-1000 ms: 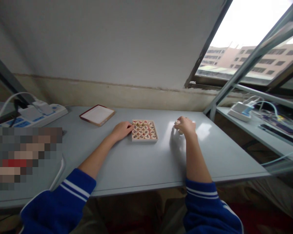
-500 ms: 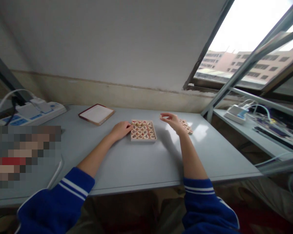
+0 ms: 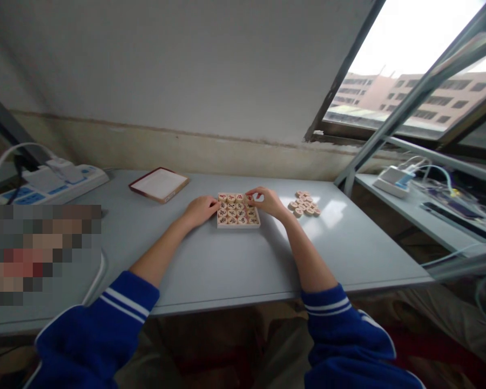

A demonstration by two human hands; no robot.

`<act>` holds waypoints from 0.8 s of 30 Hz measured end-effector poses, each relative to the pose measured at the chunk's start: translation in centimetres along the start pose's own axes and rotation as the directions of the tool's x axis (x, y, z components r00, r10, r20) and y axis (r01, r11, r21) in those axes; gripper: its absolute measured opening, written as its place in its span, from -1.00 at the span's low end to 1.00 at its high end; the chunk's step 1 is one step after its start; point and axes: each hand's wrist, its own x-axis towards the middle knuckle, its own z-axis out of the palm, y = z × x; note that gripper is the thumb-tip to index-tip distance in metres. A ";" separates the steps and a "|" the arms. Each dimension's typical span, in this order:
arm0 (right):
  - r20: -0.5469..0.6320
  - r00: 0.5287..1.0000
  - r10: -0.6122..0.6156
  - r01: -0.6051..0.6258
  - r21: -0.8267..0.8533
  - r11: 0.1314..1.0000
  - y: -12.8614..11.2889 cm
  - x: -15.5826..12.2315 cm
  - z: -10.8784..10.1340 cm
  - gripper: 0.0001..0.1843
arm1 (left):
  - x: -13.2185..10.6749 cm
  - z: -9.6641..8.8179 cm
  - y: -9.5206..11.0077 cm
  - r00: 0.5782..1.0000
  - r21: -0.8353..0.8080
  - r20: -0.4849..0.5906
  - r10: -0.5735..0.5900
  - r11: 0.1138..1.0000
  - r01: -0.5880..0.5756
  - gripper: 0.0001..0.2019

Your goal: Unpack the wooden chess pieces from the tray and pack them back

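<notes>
A shallow white box (image 3: 238, 226) lies on the desk in front of me. Rows of round wooden Chinese chess pieces (image 3: 232, 206) fill it, with red characters along the back row and dark ones nearer me. My left hand (image 3: 200, 210) is closed at the box's left edge, its thumb and fingertips gripping the side. Over the back right corner, my right hand (image 3: 269, 202) pinches a red-marked chess piece (image 3: 250, 198) at the end of the back row; the fingers partly cover it. More loose chess pieces (image 3: 305, 204) lie in a cluster to the right.
A box lid (image 3: 159, 183) with a dark red rim rests at the back left of the grey desk (image 3: 235, 270). Farther left are a power strip (image 3: 85, 178) and a blurred-out patch. Metal frame bars (image 3: 372, 143) and a side shelf with cables stand at the right.
My right hand has come left and down from above the desk to the box's back right corner, uncovering the loose pieces. My left hand has stayed at the box's left side.
</notes>
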 end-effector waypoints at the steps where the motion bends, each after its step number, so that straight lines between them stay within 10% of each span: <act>1: 0.003 1.000 0.008 -0.008 -0.028 1.000 -0.1 0.0 0.0 -0.74 | 0.0 0.0 0.0 1.000 -0.001 -0.003 -0.003 1.000 0.003 -0.59; 24: 0.006 0.998 0.065 -0.062 -0.232 0.971 0.0 -0.9 -1.9 -0.57 | 0.1 0.0 0.0 1.000 0.010 0.014 -0.016 1.000 0.016 -0.60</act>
